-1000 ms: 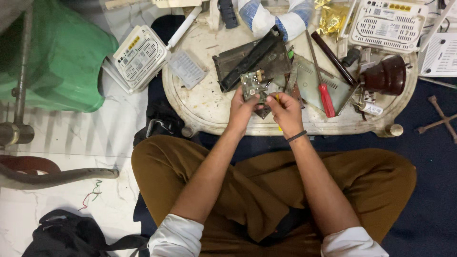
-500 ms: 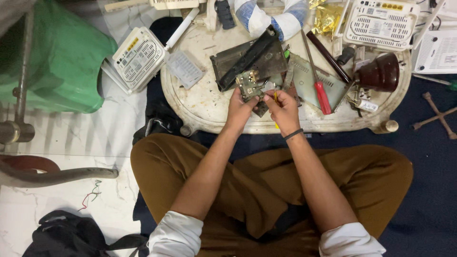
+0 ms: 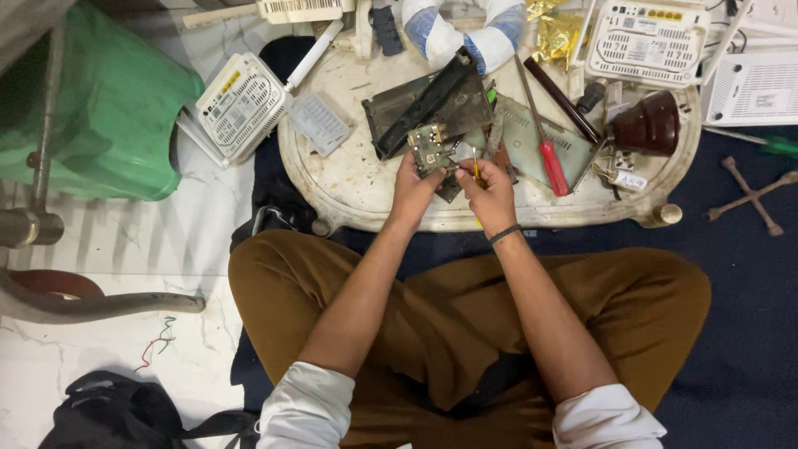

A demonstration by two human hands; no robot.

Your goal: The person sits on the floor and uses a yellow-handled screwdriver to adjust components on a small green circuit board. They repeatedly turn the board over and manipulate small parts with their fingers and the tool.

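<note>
Head view: left hand (image 3: 413,185) fingers pinching small green circuit board (image 3: 429,146) above near edge of worn white oval table (image 3: 349,179); right hand (image 3: 490,185) fingers gripping thin yellow-handled tool (image 3: 475,165) against it. Likely risk: tip slipping, gouging board; red-handled screwdriver (image 3: 549,158) lying right.

Even, fairly bright indoor light falls from overhead, so my arms throw only soft, short shadows toward six o'clock. The white counter (image 3: 349,179) shows mild glare near ten o'clock. Focus is sharp at centre; my fingers (image 3: 465,170) look slightly smeared, and edges bow outward at the corners.
</note>
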